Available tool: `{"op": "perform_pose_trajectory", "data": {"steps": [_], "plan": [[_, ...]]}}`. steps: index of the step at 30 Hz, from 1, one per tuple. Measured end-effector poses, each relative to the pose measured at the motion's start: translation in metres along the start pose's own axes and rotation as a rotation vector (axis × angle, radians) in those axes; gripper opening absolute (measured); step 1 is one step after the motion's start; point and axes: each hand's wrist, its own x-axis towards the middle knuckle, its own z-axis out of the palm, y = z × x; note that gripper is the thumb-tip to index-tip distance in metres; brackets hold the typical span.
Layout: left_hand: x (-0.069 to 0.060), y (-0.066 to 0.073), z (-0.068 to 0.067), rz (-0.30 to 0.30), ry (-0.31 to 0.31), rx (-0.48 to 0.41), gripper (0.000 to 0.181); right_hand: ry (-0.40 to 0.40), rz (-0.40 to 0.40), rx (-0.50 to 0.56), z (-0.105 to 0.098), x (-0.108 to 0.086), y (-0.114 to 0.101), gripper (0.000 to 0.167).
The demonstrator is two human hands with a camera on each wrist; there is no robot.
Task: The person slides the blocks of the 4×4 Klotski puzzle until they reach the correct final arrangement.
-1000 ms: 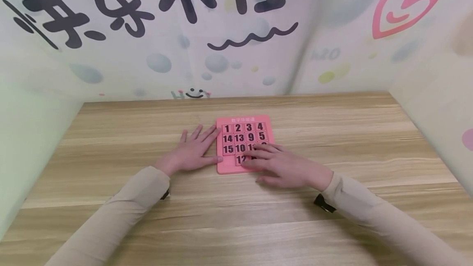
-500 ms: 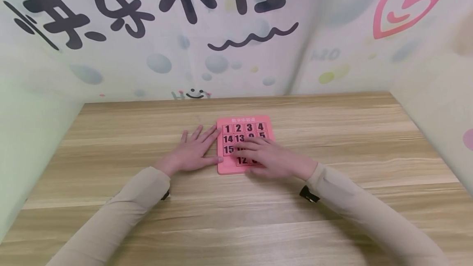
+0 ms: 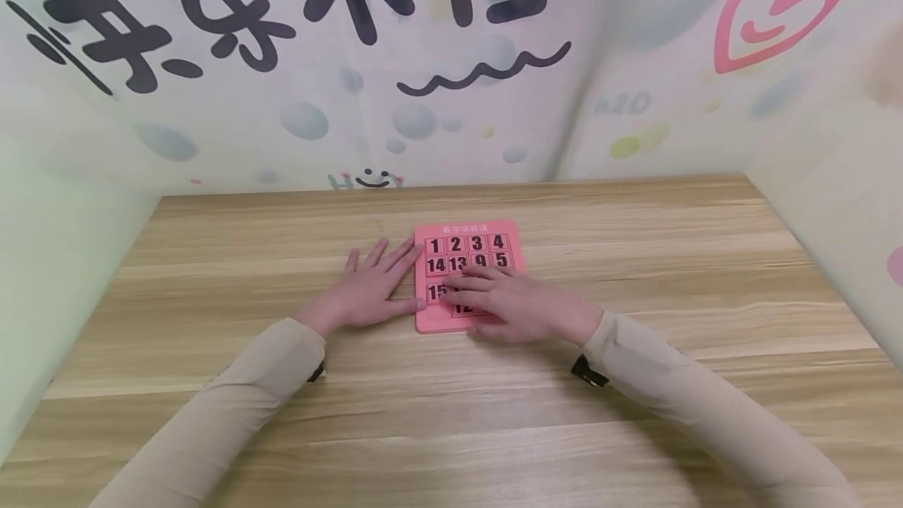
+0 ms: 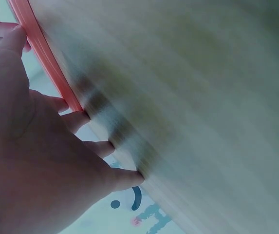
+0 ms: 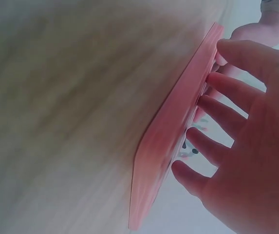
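Observation:
A pink sliding number puzzle point(image 3: 432, 229) lies flat on the table, its black-numbered tiles set in a grid. My left hand point(image 3: 363, 295) is spread beside it, with thumb and index finger touching its left edge; in the left wrist view that edge point(image 4: 46, 58) runs along the fingertips. Over the lower right of the puzzle lies my right hand point(image 3: 525, 306), its fingers extended. One fingertip touches the tile 15 point(image 3: 433, 293), which sits between the third row and the gap under it. Several tiles are hidden beneath the hand. The right wrist view shows the puzzle's side point(image 5: 168, 122) under relaxed fingers.
The puzzle sits on a wood-grain table point(image 3: 451, 422). A white printed backdrop point(image 3: 451, 132) with dark characters rises behind the table, and pale walls stand at both sides. Each sleeve has a small black device point(image 3: 589, 371) near the wrist.
My right hand has moved left across the puzzle. The tile 15 has slid a little toward me, partly into the gap below it. My left hand stays in place.

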Motion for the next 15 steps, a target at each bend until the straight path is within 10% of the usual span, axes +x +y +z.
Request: {"op": "perform_pose_trajectory", "data": {"steps": [15], "plan": [[0.0004,0.0,0.0001,-0.006,-0.01,-0.002,0.086,0.054,-0.115,-0.017,0.0029,-0.0086,-0.005,0.054]]}}
